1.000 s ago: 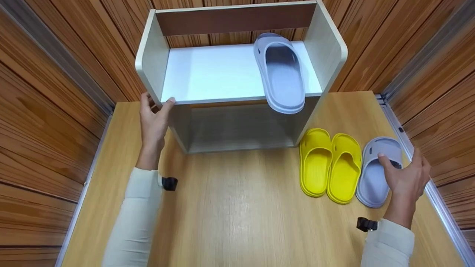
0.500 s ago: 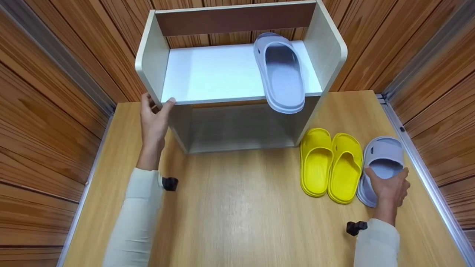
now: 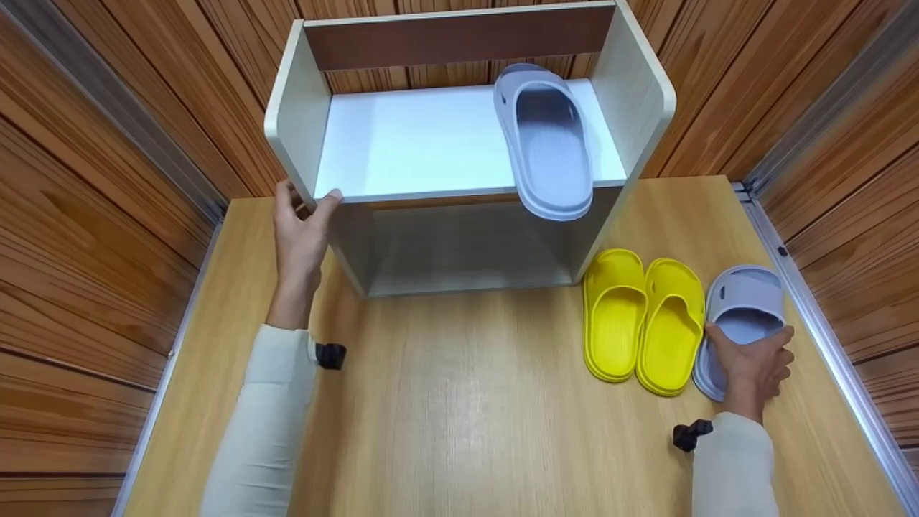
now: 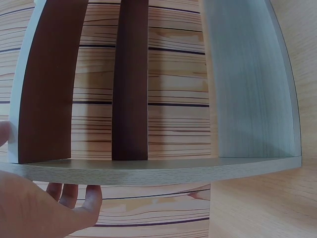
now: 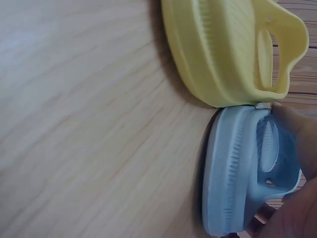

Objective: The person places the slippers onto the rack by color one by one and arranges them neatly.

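Note:
My left hand (image 3: 300,240) holds the left side panel of a small two-tier shoe rack (image 3: 416,147). Its thumb lies on the front edge of the white shelf, while the other fingers are on the panel's outer side, as the left wrist view also shows. At the far right, my right hand (image 3: 750,366) grips a lavender slipper (image 3: 748,291) across its heel part, thumb on the left side and fingers on the right. That slipper rests on the floor, sole down. A matching lavender slipper (image 3: 553,154) sits on the rack's upper shelf, its heel jutting over the front edge.
A yellow slipper (image 3: 614,319) and its mate (image 3: 671,334) stand side by side on the wooden floor (image 3: 459,402), between the rack and the held slipper. Wood-panelled walls (image 3: 93,215) enclose the space, with a metal rail (image 3: 833,337) along the right edge.
My right hand has come left and down from beside the lavender slipper's upper and taken hold of its rear part. My left hand stays on the rack.

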`<state>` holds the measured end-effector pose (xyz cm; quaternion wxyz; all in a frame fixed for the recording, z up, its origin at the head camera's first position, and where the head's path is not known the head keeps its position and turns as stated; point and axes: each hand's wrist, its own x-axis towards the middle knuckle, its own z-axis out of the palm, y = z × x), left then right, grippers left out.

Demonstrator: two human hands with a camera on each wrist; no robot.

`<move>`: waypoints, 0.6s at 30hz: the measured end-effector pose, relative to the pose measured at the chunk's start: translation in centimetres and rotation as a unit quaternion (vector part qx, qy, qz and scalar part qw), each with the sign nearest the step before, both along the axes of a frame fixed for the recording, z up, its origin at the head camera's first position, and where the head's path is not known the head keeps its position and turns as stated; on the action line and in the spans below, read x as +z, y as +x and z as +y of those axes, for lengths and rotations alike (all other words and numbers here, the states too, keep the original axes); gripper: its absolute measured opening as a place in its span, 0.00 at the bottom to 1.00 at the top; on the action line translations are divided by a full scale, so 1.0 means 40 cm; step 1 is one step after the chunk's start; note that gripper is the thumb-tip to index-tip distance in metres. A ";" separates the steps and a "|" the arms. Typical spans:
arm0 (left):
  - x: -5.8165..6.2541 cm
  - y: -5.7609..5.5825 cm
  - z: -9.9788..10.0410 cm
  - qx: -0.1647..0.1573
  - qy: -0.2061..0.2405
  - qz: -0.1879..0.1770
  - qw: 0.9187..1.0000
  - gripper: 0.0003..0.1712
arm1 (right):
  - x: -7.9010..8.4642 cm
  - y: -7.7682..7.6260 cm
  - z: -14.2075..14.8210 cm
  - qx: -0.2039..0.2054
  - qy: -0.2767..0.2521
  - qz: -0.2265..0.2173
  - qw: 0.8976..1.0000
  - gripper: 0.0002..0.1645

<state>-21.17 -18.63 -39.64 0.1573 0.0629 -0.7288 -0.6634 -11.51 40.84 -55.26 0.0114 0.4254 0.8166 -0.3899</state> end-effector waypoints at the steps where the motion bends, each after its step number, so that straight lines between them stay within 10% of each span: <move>1: 0.000 0.000 0.000 0.000 0.000 -0.002 1.000 0.36 | -0.002 0.000 0.000 -0.001 0.000 0.001 1.000 0.74; 18: 0.000 -0.004 0.002 0.000 0.011 -0.023 1.000 0.36 | -0.013 -0.013 0.010 0.014 0.027 -0.008 0.999 0.73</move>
